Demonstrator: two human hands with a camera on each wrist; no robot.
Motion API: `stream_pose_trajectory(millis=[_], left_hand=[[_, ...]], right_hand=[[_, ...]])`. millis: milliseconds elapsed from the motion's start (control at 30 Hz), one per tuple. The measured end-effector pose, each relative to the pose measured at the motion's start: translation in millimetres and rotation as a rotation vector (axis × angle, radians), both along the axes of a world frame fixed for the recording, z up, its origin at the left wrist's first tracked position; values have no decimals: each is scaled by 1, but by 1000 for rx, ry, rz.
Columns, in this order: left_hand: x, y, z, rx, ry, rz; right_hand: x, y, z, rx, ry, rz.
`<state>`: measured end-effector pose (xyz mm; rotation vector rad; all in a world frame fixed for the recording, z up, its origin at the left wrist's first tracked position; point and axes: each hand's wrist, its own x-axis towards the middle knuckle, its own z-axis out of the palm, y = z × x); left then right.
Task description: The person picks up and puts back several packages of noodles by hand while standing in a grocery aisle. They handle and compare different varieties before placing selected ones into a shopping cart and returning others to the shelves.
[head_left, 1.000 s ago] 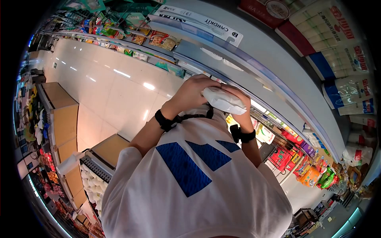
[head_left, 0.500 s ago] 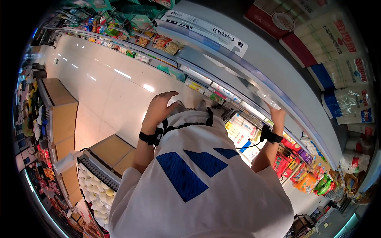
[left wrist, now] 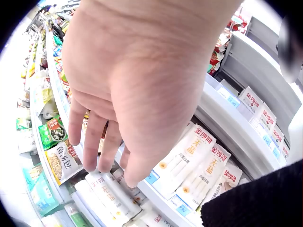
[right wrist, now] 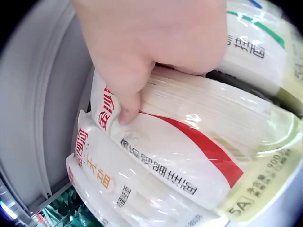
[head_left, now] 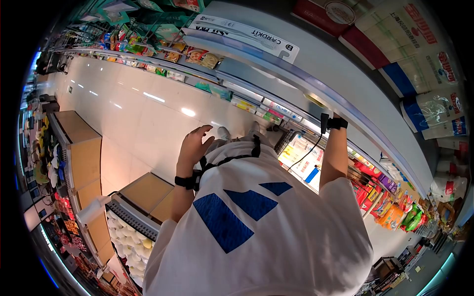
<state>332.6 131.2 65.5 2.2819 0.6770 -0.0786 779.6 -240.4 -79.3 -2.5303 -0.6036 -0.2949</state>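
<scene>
In the right wrist view my right hand (right wrist: 142, 80) grips a clear packet of white noodles (right wrist: 199, 109) with a red and white label. The thumb (right wrist: 128, 111) presses on the packet's end. The packet lies on top of similar packets (right wrist: 118, 189) inside a grey shelf. In the head view my right arm reaches up into that shelf; only the wristband (head_left: 335, 122) shows and the hand is hidden. My left hand (head_left: 195, 140) hangs in the air before my chest with relaxed fingers (left wrist: 90, 161), holding nothing. Below it lie shelved noodle packets (left wrist: 189, 156).
Long grey shelves (head_left: 296, 79) run along my right, filled with packets and price tags. A shiny aisle floor (head_left: 148, 113) stretches ahead. A chest with white goods (head_left: 123, 232) and brown-topped displays (head_left: 84, 158) stand to my left.
A second ago both hands held the white packet at chest height. The left hand let go and dropped back open; the right hand carried the packet up and into the shelf.
</scene>
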Motion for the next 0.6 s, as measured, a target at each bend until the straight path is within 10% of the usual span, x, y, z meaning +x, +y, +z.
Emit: stream_pose_trajectory(millis=[267, 600], left_hand=[[-37, 16, -18, -38, -30, -32], [-129, 66, -40, -62, 70, -212]], right_hand=[[-58, 57, 15, 129, -32, -137], [-314, 54, 41, 530, 126, -411]])
